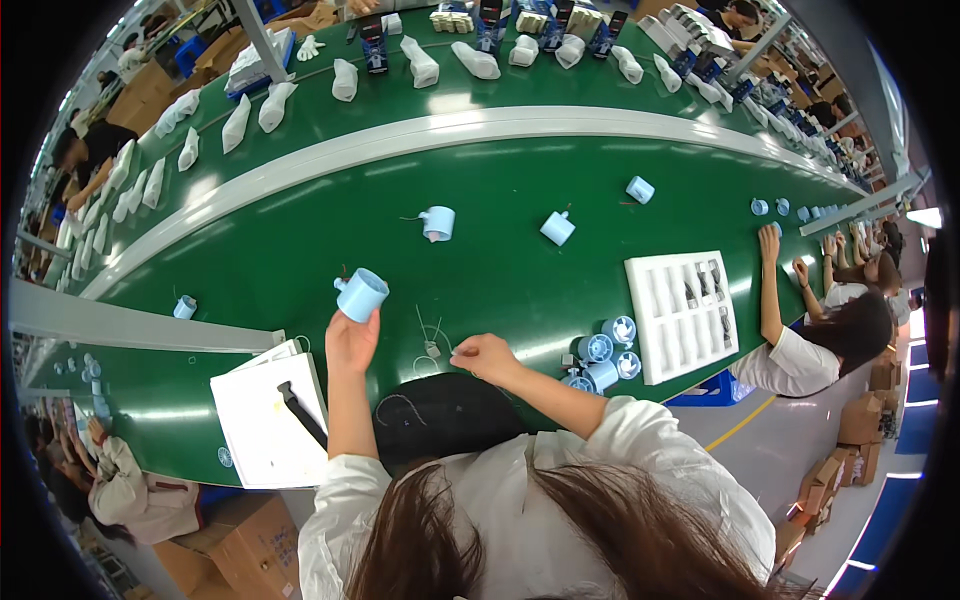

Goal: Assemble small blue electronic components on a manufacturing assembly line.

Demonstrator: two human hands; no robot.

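My left hand (353, 342) is raised over the green bench, its fingers wrapped round a light blue cylindrical housing (364, 294) with a small side stub. My right hand (484, 357) is lower, near the bench's front edge, with thumb and fingers pinched together. What the pinch holds, if anything, is too small to make out. Just left of those fingertips lies a small pale part with thin wires (432, 349). A dark rounded pad (440, 415) sits below, between my forearms, with a thin pale wire loop on it.
Similar blue housings (437, 222) stand spread across the bench. Several blue fan units (597, 348) cluster beside a white foam tray (655, 320) with dark parts. At left, a black tool (300, 412) lies on white sheets (250, 440). A co-worker's arm (771, 285) reaches in at right.
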